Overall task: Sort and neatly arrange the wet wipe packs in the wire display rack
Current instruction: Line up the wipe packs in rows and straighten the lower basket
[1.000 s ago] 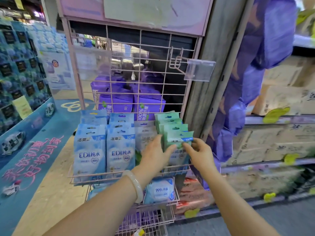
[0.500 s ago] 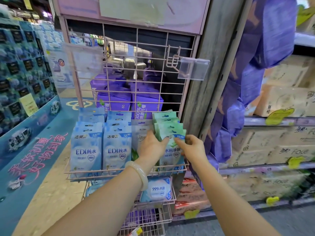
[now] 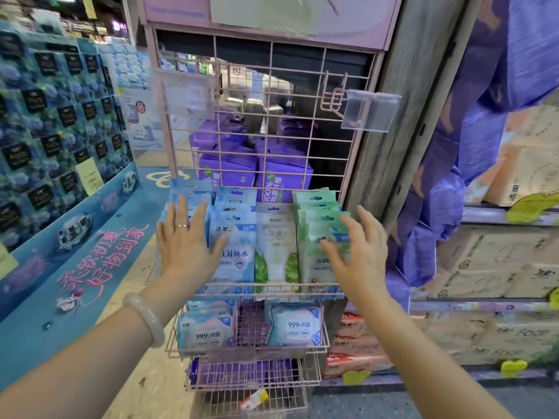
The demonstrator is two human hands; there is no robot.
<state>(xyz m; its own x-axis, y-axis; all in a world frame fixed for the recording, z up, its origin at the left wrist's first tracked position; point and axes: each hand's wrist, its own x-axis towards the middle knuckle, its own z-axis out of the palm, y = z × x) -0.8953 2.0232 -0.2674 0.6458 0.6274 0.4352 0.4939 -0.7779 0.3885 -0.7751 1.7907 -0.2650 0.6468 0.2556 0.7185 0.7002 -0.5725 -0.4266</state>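
Shop aisle, blue floor at lower left; both forearms reach in from the bottom edge. Left hand (image 3: 184,246) lies flat, fingers straight, over the blue packs (image 3: 233,252); right hand (image 3: 360,252), fingers spread and loose, is beside the green packs (image 3: 317,237), mid-frame in the pink rack (image 3: 266,293); purple boxes (image 3: 254,173) behind

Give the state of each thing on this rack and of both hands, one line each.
left hand: open, fingers spread over the left blue packs.
right hand: open, at the green packs.
blue packs: upright, in rows.
white pack: upright, between blue and green.
green packs: upright, stacked front to back.
price tag holder: empty.
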